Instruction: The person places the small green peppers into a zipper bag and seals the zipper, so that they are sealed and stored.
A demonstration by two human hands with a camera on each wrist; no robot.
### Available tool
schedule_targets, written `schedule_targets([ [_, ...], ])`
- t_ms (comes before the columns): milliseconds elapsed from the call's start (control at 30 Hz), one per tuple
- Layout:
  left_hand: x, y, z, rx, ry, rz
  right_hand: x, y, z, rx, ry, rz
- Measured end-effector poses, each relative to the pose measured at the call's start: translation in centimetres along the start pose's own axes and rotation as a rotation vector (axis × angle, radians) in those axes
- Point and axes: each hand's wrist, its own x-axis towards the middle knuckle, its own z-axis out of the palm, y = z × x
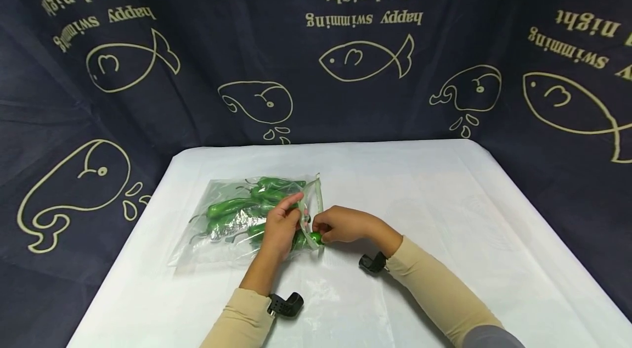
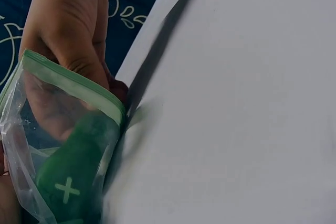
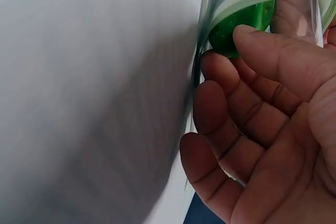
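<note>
A clear zip bag (image 1: 197, 252) with a pale green zip strip lies flat on the table, its mouth facing right. Several long green peppers (image 1: 232, 206) lie inside it. My left hand (image 1: 281, 227) grips the bag near its mouth, index finger pointing out; only a sliver of it shows at the left wrist view's left edge. At the mouth, my right hand (image 1: 343, 223) pinches the end of a green pepper (image 3: 226, 35) between thumb and index finger. Most of that pepper (image 2: 73, 177) sits inside the bag, seen through the plastic in the left wrist view.
A white cloth covers the table (image 1: 444, 200), with its far edge against a dark blue curtain (image 1: 370, 112) printed with fish and whales. Black wrist cameras (image 1: 286, 305) sit on both forearms, close above the tabletop.
</note>
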Motion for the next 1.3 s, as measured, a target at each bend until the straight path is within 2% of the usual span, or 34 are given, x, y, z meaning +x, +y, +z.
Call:
schedule_targets([
  [300, 0.0, -0.3, -0.3, 0.016, -0.021, 0.013, 0.9, -0.5, 0.4, 0.026, -0.012, 0.008],
  [500, 0.0, -0.4, -0.4, 0.015, -0.021, 0.008, 1.2, -0.6, 0.5, -0.007, -0.023, 0.014],
  [633, -0.1, -0.2, -0.4, 0.007, -0.031, -0.002, 1.6, -0.7, 0.5, -0.021, -0.027, 0.046],
  [833, -0.3, 0.0, -0.4, 0.024, -0.053, -0.002, 1.3, -0.6, -0.2, 0.000, -0.024, 0.057],
  [967, -0.6, 0.1, -0.3, 0.100, -0.054, 0.027, 0.9, 0.7, -1.5, 0.111, 0.065, 0.090],
  [1167, -1.0, 0.4, 0.1, 0.219, -0.063, 0.077, 1.3, 2.8, -2.5, 0.361, 0.330, 0.285],
  [1300, -1.3, 0.7, 0.3, 0.342, -0.110, 0.132, 2.2, 3.9, -2.4, 0.575, 0.443, 0.412],
])
